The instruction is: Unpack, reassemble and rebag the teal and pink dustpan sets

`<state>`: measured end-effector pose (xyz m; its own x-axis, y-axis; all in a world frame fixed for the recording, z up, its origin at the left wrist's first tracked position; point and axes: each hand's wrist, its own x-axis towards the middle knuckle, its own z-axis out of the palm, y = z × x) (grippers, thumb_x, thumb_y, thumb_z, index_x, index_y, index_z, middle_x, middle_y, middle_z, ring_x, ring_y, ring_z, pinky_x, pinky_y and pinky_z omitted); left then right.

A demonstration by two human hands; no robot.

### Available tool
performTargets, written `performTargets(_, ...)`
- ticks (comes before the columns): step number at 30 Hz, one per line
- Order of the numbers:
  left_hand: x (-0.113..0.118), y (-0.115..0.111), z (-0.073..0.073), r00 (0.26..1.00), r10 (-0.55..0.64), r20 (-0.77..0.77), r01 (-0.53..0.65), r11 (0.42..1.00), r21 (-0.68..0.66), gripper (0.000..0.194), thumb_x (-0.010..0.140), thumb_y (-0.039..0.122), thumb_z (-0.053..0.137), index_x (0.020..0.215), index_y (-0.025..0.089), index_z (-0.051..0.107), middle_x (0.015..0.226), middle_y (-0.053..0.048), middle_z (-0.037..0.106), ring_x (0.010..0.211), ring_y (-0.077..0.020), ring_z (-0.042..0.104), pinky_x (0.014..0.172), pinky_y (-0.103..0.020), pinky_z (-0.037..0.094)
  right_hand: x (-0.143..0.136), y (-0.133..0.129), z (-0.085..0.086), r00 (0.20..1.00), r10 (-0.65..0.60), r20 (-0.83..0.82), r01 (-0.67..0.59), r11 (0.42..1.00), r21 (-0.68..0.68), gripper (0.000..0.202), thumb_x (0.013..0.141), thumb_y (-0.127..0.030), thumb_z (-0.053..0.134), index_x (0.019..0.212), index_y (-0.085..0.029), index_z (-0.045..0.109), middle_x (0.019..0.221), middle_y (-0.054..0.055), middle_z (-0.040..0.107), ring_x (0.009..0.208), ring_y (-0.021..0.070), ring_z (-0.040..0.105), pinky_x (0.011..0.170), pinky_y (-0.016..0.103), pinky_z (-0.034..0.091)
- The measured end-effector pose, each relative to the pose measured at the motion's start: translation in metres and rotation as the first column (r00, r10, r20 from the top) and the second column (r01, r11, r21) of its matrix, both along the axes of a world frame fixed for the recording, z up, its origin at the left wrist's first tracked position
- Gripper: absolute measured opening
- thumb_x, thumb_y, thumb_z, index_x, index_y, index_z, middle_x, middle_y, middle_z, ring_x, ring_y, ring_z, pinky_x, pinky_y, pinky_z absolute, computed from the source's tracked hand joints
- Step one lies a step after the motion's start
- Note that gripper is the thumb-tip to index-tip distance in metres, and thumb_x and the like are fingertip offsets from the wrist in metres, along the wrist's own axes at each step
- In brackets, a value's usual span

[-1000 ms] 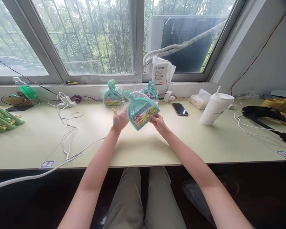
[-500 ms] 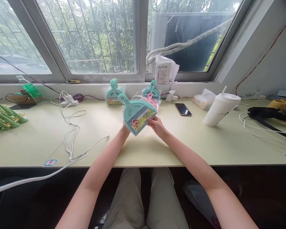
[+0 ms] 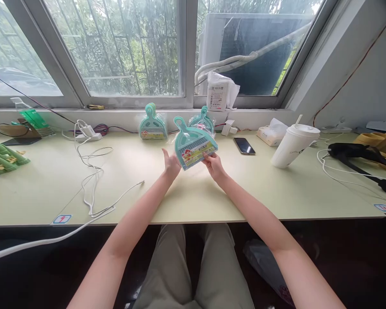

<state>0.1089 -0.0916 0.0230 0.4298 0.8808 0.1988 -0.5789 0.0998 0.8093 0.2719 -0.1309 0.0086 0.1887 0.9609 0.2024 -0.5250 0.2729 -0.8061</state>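
A mint-green dustpan and brush set (image 3: 194,143) in clear wrap is held up above the table, its handle pointing up and slightly left. A colourful label runs along its lower part. My right hand (image 3: 215,166) pinches the lower right corner, thumb in front. At the left lower edge is my left hand (image 3: 172,164), thumb stretched up and away from the set; its fingers are partly hidden behind the set. Further back, a stack of similar green dustpan sets (image 3: 152,126) stands on the left. Another wrapped green set (image 3: 203,118) stands behind on the right, partly covered.
A phone (image 3: 244,146), a tissue pack (image 3: 272,133) and a lidded white cup (image 3: 292,148) stand to the right. White cables (image 3: 93,171) trail over the table (image 3: 125,150) on the left. Green bamboo-like sticks (image 3: 4,159) lie at the far left, black straps (image 3: 357,159) at the far right.
The held set has turned more upright and moved slightly right and up. My left thumb has come out into view, apart from the set. The pink set behind is now hidden.
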Motion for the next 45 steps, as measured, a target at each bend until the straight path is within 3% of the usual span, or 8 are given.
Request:
performTargets(3,0.002,-0.004,0.001,1.0,0.009,-0.014,-0.008,0.999,0.037,0.074,0.081,0.076,0.044,0.129,0.021,0.055,0.126,-0.011,0.064,0.129,-0.0329,0.05,0.104,-0.05,0.043,0.007,0.004,-0.002,0.995,-0.093,-0.038,0.092,0.996,-0.015,0.026,0.067,-0.021,0.078,0.09,-0.019,0.066,0.099,0.004,0.074,0.107,0.0234,0.066,0.098,0.041,0.055)
performTargets(6,0.008,-0.012,0.001,0.992,0.007,-0.124,0.002,0.997,0.073,0.057,0.081,0.054,0.065,0.128,0.023,0.054,0.125,-0.008,0.065,0.126,-0.0284,0.054,0.107,-0.046,0.042,0.011,0.007,-0.003,0.991,-0.13,-0.043,0.128,0.991,-0.039,0.025,0.069,-0.019,0.075,0.091,-0.019,0.065,0.098,0.004,0.073,0.106,0.0222,0.066,0.098,0.04,0.056)
performTargets(8,0.012,-0.017,0.001,0.989,0.003,-0.147,0.007,0.998,0.061,0.053,0.081,0.046,0.067,0.127,0.023,0.054,0.126,-0.008,0.065,0.124,-0.027,0.056,0.107,-0.045,0.042,0.013,0.007,-0.003,0.991,-0.13,-0.045,0.128,0.991,-0.035,0.023,0.069,-0.018,0.074,0.09,-0.019,0.065,0.098,0.004,0.073,0.106,0.022,0.067,0.097,0.039,0.056)
performTargets(13,0.012,-0.017,0.002,0.998,0.017,-0.065,-0.02,0.999,-0.05,0.05,0.086,0.055,0.052,0.121,0.019,0.057,0.122,-0.009,0.066,0.122,-0.0285,0.057,0.101,-0.045,0.048,0.008,0.004,-0.001,0.989,-0.141,-0.049,0.14,0.99,-0.012,0.022,0.07,-0.018,0.073,0.09,-0.018,0.064,0.101,0.005,0.073,0.106,0.0216,0.066,0.099,0.039,0.055)
performTargets(17,0.006,-0.009,0.001,0.99,0.093,-0.106,-0.088,0.995,0.051,0.052,0.078,0.044,0.067,0.122,0.021,0.055,0.12,-0.008,0.067,0.116,-0.0279,0.06,0.098,-0.043,0.051,0.003,0.002,0.0,0.988,-0.144,-0.052,0.143,0.989,-0.02,0.024,0.069,-0.019,0.074,0.092,-0.019,0.064,0.102,0.005,0.072,0.107,0.0215,0.066,0.099,0.039,0.054)
performTargets(23,-0.001,-0.011,0.002,0.965,0.073,-0.253,-0.028,0.984,0.176,0.066,0.07,0.031,0.076,0.128,0.025,0.047,0.124,-0.008,0.063,0.112,-0.0273,0.062,0.092,-0.047,0.054,0.003,0.0,0.001,0.99,-0.13,-0.059,0.131,0.991,0.017,0.031,0.063,-0.022,0.079,0.09,-0.019,0.064,0.104,0.004,0.071,0.107,0.0218,0.065,0.099,0.038,0.054)
performTargets(37,-0.002,-0.015,0.007,0.963,0.134,-0.234,-0.09,0.977,0.192,0.065,0.073,0.031,0.073,0.132,0.026,0.046,0.12,-0.008,0.063,0.107,-0.0276,0.063,0.084,-0.046,0.058,0.003,-0.003,0.006,0.997,-0.071,0.04,0.07,0.997,0.009,0.034,0.061,-0.022,0.077,0.091,-0.02,0.062,0.099,0.003,0.072,0.109,0.022,0.064,0.101,0.037,0.052)
performTargets(45,-0.005,-0.011,0.004,0.956,0.11,-0.273,-0.06,0.981,0.186,0.073,0.074,0.033,0.072,0.139,0.03,0.038,0.125,-0.008,0.06,0.109,-0.0267,0.062,0.084,-0.045,0.058,0.002,-0.003,0.004,0.996,-0.084,0.017,0.084,0.996,-0.019,0.033,0.06,-0.019,0.077,0.089,-0.019,0.062,0.098,0.002,0.071,0.108,0.0217,0.065,0.1,0.037,0.053)
